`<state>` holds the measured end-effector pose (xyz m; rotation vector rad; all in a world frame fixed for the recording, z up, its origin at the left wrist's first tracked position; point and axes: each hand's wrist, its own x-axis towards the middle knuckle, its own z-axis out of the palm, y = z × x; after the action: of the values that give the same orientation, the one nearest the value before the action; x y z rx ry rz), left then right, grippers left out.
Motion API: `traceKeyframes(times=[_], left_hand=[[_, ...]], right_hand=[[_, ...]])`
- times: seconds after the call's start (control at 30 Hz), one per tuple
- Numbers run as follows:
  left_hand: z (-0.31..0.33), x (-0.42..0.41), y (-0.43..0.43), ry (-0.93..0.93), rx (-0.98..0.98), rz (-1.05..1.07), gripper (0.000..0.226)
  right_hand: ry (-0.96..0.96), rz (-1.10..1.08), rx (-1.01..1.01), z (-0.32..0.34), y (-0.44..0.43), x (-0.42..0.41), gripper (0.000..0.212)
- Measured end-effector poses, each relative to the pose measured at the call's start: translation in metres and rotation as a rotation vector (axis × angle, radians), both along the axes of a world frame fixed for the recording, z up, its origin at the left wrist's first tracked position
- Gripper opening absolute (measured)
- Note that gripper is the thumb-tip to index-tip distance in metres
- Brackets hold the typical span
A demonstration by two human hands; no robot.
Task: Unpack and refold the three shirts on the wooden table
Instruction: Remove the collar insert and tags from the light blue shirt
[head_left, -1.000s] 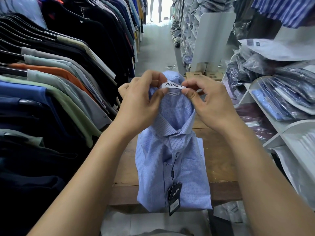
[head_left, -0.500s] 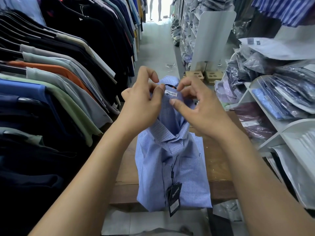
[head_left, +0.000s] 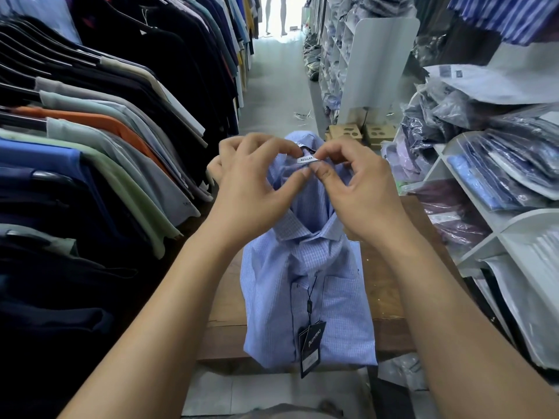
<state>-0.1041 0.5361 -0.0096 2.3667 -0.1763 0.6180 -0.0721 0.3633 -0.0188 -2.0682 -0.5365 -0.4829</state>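
Note:
A folded light-blue checked shirt (head_left: 305, 291) lies on the wooden table (head_left: 390, 334), its lower edge over the front rim. A dark hang tag (head_left: 311, 346) dangles from its placket. The collar is pulled up off the table. My left hand (head_left: 251, 189) pinches the left side of the collar near a white label (head_left: 308, 159) reading REGULAR. My right hand (head_left: 360, 189) pinches the collar band just right of that label, thumb below and fingers above. No other shirt of the task is in view.
A rack of hanging shirts (head_left: 90, 131) crowds the left side. White shelves (head_left: 496, 225) with bagged shirts stand on the right. Cardboard pieces (head_left: 344, 133) sit behind the table. An aisle (head_left: 278, 74) runs ahead.
The white brand strip that both hands held at the collar a second ago is gone from sight. The hands have shifted lower on the collar, where the REGULAR label shows.

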Motion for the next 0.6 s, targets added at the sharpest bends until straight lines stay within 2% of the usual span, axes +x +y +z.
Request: traceKeyframes(times=[0.23,0.6], left_hand=[[-0.004,0.006,0.0,-0.181,0.065,0.049,0.016],[-0.005,0.007,-0.004,-0.235,0.099,0.049,0.014]], right_hand=[[-0.066,-0.003,0.007,-0.004,0.002,0.003,0.008],[0.046,0.046,0.0,0.006,-0.005,0.0,0.013]])
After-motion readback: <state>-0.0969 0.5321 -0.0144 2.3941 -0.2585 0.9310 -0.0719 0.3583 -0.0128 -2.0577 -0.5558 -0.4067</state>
